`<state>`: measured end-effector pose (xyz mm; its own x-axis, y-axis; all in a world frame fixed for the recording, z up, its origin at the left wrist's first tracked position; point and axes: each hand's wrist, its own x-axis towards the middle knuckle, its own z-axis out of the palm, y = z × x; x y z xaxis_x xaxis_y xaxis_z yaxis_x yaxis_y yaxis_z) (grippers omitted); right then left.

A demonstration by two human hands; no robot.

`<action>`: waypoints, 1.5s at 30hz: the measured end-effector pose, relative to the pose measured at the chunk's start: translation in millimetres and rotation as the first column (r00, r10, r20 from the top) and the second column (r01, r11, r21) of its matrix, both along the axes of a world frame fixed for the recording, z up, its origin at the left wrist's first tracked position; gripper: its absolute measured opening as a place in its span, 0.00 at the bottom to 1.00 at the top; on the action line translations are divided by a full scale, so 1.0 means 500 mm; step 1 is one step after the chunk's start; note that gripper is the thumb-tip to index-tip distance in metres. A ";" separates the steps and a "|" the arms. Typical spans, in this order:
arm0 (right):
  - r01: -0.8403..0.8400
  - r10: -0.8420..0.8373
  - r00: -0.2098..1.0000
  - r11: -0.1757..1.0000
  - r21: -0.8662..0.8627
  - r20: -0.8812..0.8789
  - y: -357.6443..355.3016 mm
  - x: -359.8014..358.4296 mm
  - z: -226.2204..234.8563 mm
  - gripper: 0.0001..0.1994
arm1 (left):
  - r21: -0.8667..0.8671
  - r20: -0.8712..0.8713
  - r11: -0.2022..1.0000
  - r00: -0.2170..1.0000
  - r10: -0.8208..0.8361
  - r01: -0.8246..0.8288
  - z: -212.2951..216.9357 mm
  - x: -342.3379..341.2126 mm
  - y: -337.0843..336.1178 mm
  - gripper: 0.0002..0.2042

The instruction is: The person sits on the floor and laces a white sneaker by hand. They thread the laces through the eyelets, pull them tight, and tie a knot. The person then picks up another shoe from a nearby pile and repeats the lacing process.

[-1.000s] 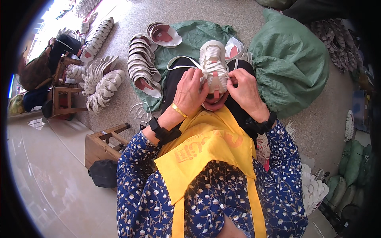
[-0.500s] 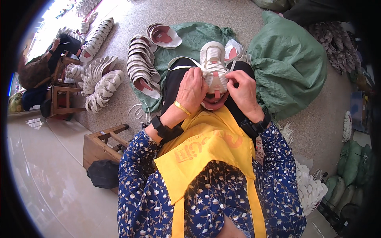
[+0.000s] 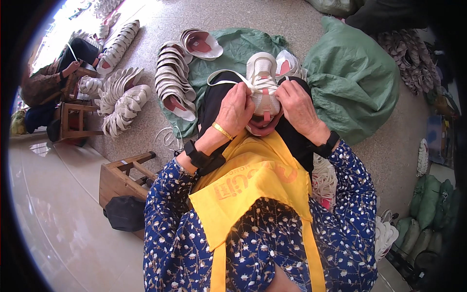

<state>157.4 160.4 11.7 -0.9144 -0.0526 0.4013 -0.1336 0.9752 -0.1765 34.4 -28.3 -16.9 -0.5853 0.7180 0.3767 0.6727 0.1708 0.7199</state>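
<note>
White shoe [image 3: 262, 87] between both hands (laces).

Speckled grey stone floor [image 3: 146, 141] across upper half; glossy pale tile floor [image 3: 53, 214] at 8 o'clock, reflecting light. Bright daylight spilling in at 11 o'clock. Low wooden stool [image 3: 121, 175] at 8 o'clock, dark cushion [image 3: 125, 213] beside it. Second wooden stool [image 3: 73, 117] at 9 o'clock, person seated there. Large green woven sack [image 3: 355, 82] at 2 o'clock; stacked green bundles [image 3: 428, 209] at 4 o'clock.
</note>
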 end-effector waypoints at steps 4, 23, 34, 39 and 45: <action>-0.045 0.043 0.999 0.997 -0.068 -0.029 0.005 0.000 -0.009 0.07 | 0.004 0.027 1.000 1.000 0.001 -0.001 0.001 0.004 -0.002 0.08; 0.059 -0.047 0.998 0.908 -0.414 0.039 -0.094 -0.040 -0.012 0.06 | -0.076 0.054 0.997 0.998 0.039 -0.035 0.024 0.006 -0.007 0.08; 0.093 -0.074 0.994 0.958 -0.270 0.080 -0.097 -0.064 -0.016 0.06 | -0.006 0.039 0.999 0.998 0.046 -0.046 0.018 0.007 -0.004 0.08; 0.007 -0.013 1.000 0.950 -0.311 -0.016 -0.074 -0.025 0.023 0.05 | 0.020 0.102 0.999 0.994 0.037 -0.039 0.031 0.009 0.003 0.08; 0.150 -0.009 0.983 0.605 -0.782 0.181 -0.048 0.093 0.175 0.05 | 0.018 0.080 0.999 0.996 0.049 -0.051 0.026 0.010 -0.005 0.07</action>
